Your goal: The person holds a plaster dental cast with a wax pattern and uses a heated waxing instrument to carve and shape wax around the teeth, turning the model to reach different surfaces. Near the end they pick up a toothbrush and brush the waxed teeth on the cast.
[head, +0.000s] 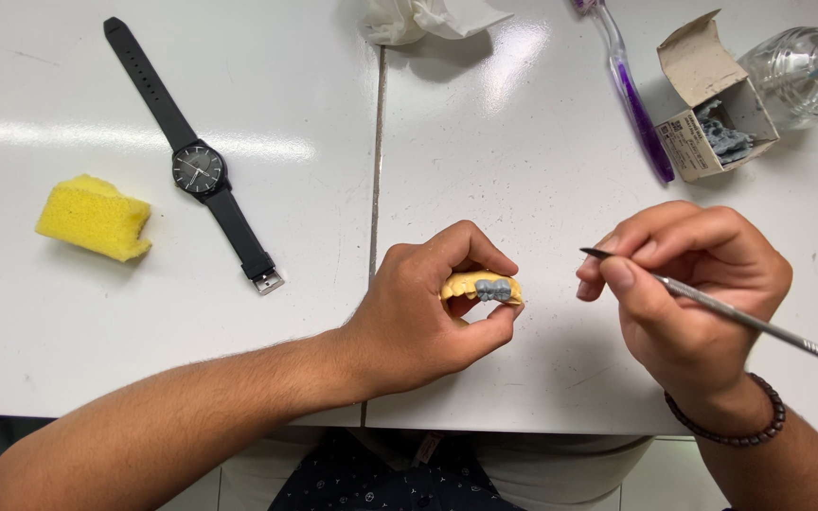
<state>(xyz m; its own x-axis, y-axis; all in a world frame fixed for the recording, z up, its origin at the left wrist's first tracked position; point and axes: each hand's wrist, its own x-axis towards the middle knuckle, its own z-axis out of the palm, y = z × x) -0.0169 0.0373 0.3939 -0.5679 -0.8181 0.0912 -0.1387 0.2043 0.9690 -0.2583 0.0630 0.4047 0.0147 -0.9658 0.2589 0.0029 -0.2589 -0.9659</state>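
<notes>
Holding a yellow dental model (481,284) with grey wax teeth between curled fingers and thumb, the left hand (428,317) rests above the white table's (523,142) near edge. Right hand (688,289), fingers pinched close, grips one thin metal carving tool (712,305), tip just right of the model. One open cardboard box (712,95) contains grey lumps; one clear glass bottle (797,71) stands beside it. Also present: one purple toothbrush (634,99), one black wristwatch (196,166), one yellow sponge (95,218), one crumpled tissue (428,17).
</notes>
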